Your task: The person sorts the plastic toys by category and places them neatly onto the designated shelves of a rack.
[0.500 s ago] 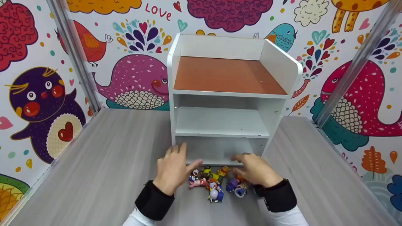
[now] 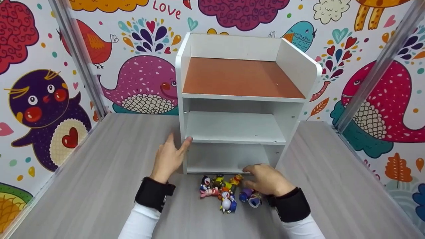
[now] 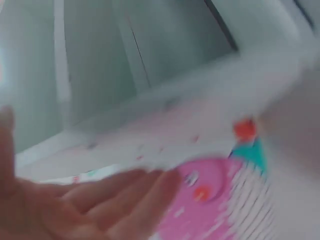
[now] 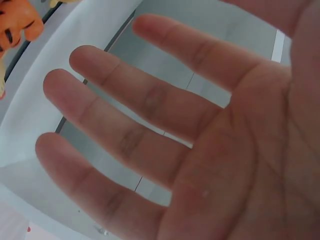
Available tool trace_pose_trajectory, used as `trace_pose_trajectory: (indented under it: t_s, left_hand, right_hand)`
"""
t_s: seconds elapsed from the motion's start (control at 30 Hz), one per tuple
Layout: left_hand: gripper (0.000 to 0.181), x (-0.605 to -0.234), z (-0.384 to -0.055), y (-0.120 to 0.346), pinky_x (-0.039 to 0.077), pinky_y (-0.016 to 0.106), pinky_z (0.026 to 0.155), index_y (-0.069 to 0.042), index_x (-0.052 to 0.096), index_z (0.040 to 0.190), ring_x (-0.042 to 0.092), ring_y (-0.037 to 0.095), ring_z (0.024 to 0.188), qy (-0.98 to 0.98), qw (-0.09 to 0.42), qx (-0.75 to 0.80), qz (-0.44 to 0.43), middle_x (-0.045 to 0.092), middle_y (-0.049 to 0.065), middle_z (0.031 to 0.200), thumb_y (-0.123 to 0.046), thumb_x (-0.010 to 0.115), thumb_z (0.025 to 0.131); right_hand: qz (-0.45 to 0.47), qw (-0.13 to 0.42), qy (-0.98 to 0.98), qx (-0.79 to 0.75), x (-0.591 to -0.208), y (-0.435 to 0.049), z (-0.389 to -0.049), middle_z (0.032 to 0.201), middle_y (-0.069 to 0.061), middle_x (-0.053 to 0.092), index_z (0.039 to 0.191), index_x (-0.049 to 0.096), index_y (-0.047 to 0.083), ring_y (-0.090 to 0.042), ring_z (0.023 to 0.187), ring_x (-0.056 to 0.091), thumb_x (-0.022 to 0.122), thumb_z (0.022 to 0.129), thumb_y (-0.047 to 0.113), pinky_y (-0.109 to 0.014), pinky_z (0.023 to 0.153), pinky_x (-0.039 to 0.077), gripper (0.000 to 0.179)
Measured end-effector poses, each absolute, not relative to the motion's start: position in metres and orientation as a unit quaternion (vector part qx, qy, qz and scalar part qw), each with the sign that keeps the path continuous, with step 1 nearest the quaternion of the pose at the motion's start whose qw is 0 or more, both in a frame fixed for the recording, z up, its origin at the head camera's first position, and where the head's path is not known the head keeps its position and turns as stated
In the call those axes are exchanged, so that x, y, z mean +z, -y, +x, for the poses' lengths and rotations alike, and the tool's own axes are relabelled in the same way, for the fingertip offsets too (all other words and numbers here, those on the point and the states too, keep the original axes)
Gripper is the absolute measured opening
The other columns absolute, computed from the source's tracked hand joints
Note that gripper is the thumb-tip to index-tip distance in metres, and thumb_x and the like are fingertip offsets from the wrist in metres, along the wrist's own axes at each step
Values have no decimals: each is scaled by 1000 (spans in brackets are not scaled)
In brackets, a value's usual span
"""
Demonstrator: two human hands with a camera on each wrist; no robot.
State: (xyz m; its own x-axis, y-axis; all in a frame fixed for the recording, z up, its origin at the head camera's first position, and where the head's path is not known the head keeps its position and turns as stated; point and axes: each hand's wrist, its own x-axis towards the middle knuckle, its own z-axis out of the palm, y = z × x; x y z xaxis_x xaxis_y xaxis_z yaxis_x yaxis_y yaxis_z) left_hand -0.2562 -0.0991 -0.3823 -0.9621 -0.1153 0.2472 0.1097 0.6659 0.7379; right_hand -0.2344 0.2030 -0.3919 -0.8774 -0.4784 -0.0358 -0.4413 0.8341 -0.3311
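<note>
A white shelf unit [image 2: 232, 101] with a brown top stands in the middle. Beside its left side panel, in the head view, my left hand [image 2: 167, 161] is raised with thumb and fingers spread. The left wrist view shows these fingers [image 3: 135, 202] straight along the panel, holding nothing. My right hand [image 2: 269, 179] hovers by the bottom shelf's right front, partly over a few purple and blue figurines [image 2: 248, 196]. In the right wrist view its palm [image 4: 235, 165] is bare and the fingers stretch apart. More small figurines [image 2: 219, 192] lie in a pile before the unit.
The grey floor [image 2: 126, 166] surrounds the unit. Behind and at both sides stand walls printed with cartoon animals [image 2: 146, 83], with metal posts [image 2: 79, 63] at the corners. The middle shelf [image 2: 232, 127] has a chipped front edge.
My left hand has moved left and up, from beside the figurines to the unit's left side. The right hand has shifted slightly left; the figurines lie as before.
</note>
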Motion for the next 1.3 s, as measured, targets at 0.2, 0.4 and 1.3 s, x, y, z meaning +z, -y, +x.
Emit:
trace_pose_trajectory:
  t_s: [0.2,0.4,1.3]
  left_hand:
    - [93,-394,-288,93,37,57,117,4,22,157,44,47,140,816,163,-551,-70,38,33,154,-54,60,96]
    - [72,-394,-301,88,37,60,115,1,28,155,48,43,137,778,176,-599,-67,47,28,148,-27,63,98]
    - [69,-398,-322,66,14,52,128,-4,26,159,25,35,153,690,228,-681,-90,32,18,162,8,42,92]
  right_hand:
    - [-229,72,-956,-170,-388,-203,-232,121,-23,70,126,65,-2,-43,112,66,74,89,23,-58,100,51,45]
    - [-226,76,-955,-175,-385,-203,-232,124,-24,69,127,64,-2,-43,112,66,73,90,25,-59,98,52,47]
    - [-258,21,-943,-210,-380,-222,-237,112,-20,73,124,65,-2,-34,98,71,69,93,23,-50,84,60,40]
